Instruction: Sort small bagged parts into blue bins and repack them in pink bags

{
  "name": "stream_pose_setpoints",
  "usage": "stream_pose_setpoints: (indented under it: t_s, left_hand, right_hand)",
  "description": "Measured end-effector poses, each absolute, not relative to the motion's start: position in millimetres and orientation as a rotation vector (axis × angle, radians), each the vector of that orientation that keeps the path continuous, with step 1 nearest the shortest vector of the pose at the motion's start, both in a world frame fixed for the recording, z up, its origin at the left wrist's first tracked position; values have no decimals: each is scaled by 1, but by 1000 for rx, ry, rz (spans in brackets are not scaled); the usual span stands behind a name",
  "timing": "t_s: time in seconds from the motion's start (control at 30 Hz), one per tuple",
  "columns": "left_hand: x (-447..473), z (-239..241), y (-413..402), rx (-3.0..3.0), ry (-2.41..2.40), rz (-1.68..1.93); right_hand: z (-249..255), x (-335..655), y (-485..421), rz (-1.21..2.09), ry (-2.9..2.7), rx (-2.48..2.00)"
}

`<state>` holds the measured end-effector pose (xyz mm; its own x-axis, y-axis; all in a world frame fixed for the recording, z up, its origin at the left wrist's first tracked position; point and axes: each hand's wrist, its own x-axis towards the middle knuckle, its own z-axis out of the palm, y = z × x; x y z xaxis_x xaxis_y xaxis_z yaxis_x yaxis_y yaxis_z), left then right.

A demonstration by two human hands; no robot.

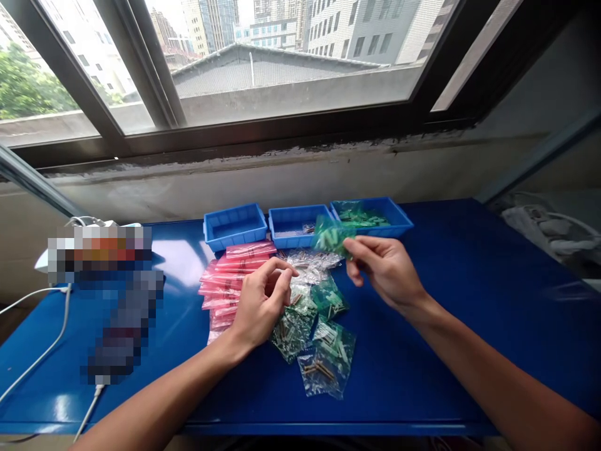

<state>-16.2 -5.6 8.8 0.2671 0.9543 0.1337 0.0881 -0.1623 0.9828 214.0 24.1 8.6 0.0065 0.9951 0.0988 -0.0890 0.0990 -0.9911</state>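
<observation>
My right hand (382, 269) pinches a small green bag (331, 237) of parts, held up just in front of the middle blue tray (292, 220). My left hand (263, 299) hovers over the pile of bags with its fingers curled together; I cannot make out anything in them. Beneath and beside it lie pink bags (230, 275), clear bags (310, 263) and more green bags (310, 319). The right blue tray (397, 216) holds several green bags. The left blue tray (235, 225) looks bare inside.
The blue table (469, 300) runs under a window sill (300, 163). A blurred-out object (113, 294) with white cables (47, 338) sits at the left. White items (549, 228) lie beyond the table's right edge.
</observation>
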Motion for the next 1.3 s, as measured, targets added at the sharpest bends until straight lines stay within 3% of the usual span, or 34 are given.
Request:
stream_pose_setpoints:
  t_s: [0.13,0.23,0.5,0.63,1.3]
  left_hand:
    - [-17,9,-6,1551,1040,1029]
    - [-17,9,-6,1580,1058,1016]
    - [-17,9,-6,1616,1069,998]
    - [-16,10,-6,1628,1055,991]
    - [-16,9,-5,1668,1088,982]
  right_hand:
    - [7,225,39,1072,-788,-1057]
    - [8,226,40,1113,-818,-1064]
    - [14,231,27,1126,-2072,-1209]
    - [11,236,32,1069,-2284,-1269]
    - [7,205,15,1273,-1581,-1048]
